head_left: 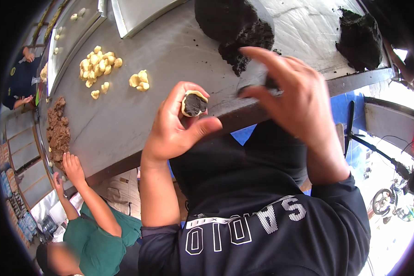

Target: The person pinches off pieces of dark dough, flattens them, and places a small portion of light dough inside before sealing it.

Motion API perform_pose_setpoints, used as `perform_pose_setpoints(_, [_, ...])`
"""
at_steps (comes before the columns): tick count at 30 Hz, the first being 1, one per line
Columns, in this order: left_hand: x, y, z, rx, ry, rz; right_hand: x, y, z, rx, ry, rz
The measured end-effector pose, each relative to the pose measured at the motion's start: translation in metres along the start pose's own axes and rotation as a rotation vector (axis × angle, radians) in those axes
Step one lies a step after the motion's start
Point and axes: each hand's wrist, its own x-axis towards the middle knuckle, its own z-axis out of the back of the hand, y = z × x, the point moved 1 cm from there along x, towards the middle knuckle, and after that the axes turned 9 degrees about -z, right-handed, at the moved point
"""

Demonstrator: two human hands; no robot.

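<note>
My left hand (170, 131) is curled round a small cup of pale dough (185, 112), holding it above the table's near edge. Dark filling (195, 106) fills the dough's hollow almost to its rim. My right hand (292, 92) is blurred, its thumb and forefinger spread wide apart. Dark paste coats the thumb tip, and a dark patch shows between thumb and forefinger; whether that is a loose piece or stained fingers I cannot make out. Just beyond the right fingers lies a big mound of dark paste (234, 27) with a crumbled near side.
A heap of pale dough balls (99, 66) and a smaller cluster (139, 81) lie on the metal table (110, 119). Brown paste (58, 131) sits at the left end, near a co-worker in green (101, 230). Metal trays (142, 14) stand behind. Another dark lump (361, 41) is far right.
</note>
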Motion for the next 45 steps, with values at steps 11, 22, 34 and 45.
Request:
perform_pose_setpoints(11, [-0.002, 0.003, 0.002, -0.373, -0.046, 0.010, 0.017, -0.033, -0.039, -0.129, 0.024, 0.203])
perform_pose_setpoints(22, [-0.001, 0.010, -0.001, -0.348, -0.124, 0.051, 0.009, -0.034, -0.025, -0.023, -0.006, 0.190])
perform_pose_setpoints(34, [0.011, 0.006, -0.012, 0.167, -0.084, -0.330, -0.001, 0.024, -0.024, 0.249, 0.315, 0.232])
perform_pose_setpoints(45, [0.008, 0.007, -0.026, 0.292, -0.121, -0.360, 0.015, 0.037, -0.020, 0.118, 0.085, 0.209])
